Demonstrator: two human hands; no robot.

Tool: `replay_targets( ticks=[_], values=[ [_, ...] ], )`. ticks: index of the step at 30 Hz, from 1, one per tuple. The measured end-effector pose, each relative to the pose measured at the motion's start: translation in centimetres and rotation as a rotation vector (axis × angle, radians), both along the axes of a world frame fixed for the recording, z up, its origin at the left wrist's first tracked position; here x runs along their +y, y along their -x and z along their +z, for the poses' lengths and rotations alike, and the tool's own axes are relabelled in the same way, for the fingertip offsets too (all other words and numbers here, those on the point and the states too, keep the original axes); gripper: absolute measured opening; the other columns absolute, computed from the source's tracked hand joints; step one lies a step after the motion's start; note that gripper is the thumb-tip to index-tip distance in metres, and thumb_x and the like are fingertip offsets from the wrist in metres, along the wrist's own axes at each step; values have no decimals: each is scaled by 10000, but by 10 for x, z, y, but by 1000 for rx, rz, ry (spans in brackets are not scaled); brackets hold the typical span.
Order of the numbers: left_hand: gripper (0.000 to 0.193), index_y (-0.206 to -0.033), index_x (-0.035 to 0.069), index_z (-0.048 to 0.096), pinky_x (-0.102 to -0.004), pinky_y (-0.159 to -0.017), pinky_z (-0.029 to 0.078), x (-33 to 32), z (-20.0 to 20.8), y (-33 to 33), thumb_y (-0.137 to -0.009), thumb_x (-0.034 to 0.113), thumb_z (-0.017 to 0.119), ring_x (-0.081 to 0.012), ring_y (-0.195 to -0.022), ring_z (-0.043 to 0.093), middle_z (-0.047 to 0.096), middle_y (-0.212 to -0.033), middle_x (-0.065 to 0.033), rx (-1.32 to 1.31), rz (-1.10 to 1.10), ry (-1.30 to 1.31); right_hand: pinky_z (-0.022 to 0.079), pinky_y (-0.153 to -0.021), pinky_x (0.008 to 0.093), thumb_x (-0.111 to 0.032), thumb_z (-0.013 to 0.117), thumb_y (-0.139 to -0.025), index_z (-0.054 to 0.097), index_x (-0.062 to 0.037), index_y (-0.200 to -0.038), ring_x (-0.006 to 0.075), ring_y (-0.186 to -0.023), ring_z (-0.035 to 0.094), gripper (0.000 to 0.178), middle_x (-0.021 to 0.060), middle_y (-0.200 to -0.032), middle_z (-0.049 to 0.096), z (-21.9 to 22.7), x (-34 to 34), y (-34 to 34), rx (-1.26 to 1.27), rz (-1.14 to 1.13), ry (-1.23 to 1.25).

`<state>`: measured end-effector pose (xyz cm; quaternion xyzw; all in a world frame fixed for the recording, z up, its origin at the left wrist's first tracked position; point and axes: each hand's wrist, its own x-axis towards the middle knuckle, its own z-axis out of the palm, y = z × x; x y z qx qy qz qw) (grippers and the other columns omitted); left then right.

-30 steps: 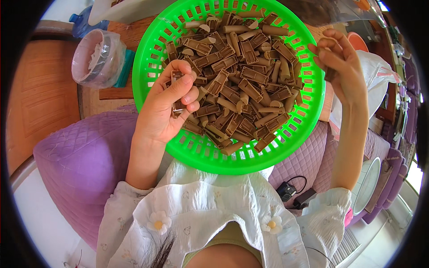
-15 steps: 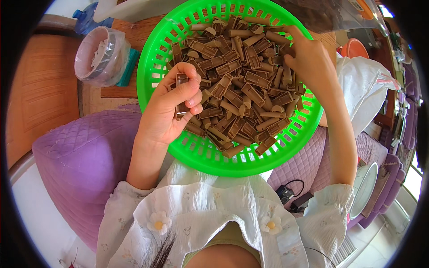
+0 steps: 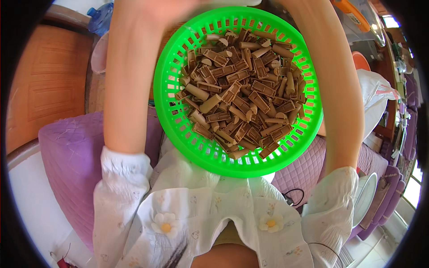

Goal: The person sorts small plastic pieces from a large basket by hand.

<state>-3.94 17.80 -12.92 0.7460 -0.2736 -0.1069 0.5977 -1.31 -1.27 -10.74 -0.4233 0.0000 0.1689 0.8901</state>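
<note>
A round bright green slotted plastic basket (image 3: 239, 172) sits before me, tilted against my lap. Piled inside are many small brown half-round plastic pieces (image 3: 241, 91), some showing their hollow ribbed side and others their smooth curved back. Both my arms reach past the basket, one along each side. My left hand (image 3: 167, 8) is blurred at the top edge, beyond the basket's far left rim; its fingers are smeared or cut off. Only the base of my right hand (image 3: 300, 4) shows at the top edge, its fingers out of the picture. A pale rim (image 3: 232, 2) lies between them.
A blue water bottle (image 3: 101, 18) and a partly covered pinkish bin (image 3: 99, 54) stand at the far left. Purple quilted seating (image 3: 73, 165) lies to the left. On the right are a white sack (image 3: 374, 91), an orange basin (image 3: 360, 60) and a pale basin (image 3: 366, 198).
My left hand, which held a brown piece over the basket, has moved up to the far edge. My right hand has left the pieces and moved up too. The basket sits slightly further right.
</note>
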Motion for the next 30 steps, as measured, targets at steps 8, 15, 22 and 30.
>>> replay_targets(
  ticks=[8, 15, 22, 30],
  values=[
    [581, -1350, 52, 369, -416, -1004, 321, 24, 65, 12, -938, 463, 364, -261, -1197, 430, 361, -1388, -185, 40, 447, 495, 42, -1114, 437, -399, 387, -962, 193, -35, -1423, 264, -1392, 101, 618, 177, -1478, 188, 33, 48, 50, -555, -309, 467],
    [371, -1126, 57, 524, -299, -835, 453, 51, 5, 52, -952, 370, 428, -169, -909, 580, 554, -1105, -89, 410, 226, 556, 452, -768, 302, -198, 515, -898, 584, -55, -1041, 204, -893, 580, 214, 81, -936, 606, -33, -14, 110, -557, -13, 1148],
    [354, -1123, 49, 553, -362, -874, 438, 32, -45, 92, -779, 68, 633, -259, -971, 571, 571, -1085, -127, 139, 344, 326, 356, -966, 511, -195, 694, -685, 630, -121, -982, 231, -1174, 452, 313, 35, -1139, 551, -67, 44, 203, -1388, 555, 1412],
    [544, -1292, 87, 406, -426, -870, 443, 39, -69, 101, -790, 101, 615, -366, -1060, 525, 520, -1199, -172, -378, 514, -692, 276, -1021, 573, -202, 610, -736, 657, -172, -909, 191, -1244, 385, 182, -38, -1191, 532, -72, 39, 189, -1493, 583, 1777]
  ],
)
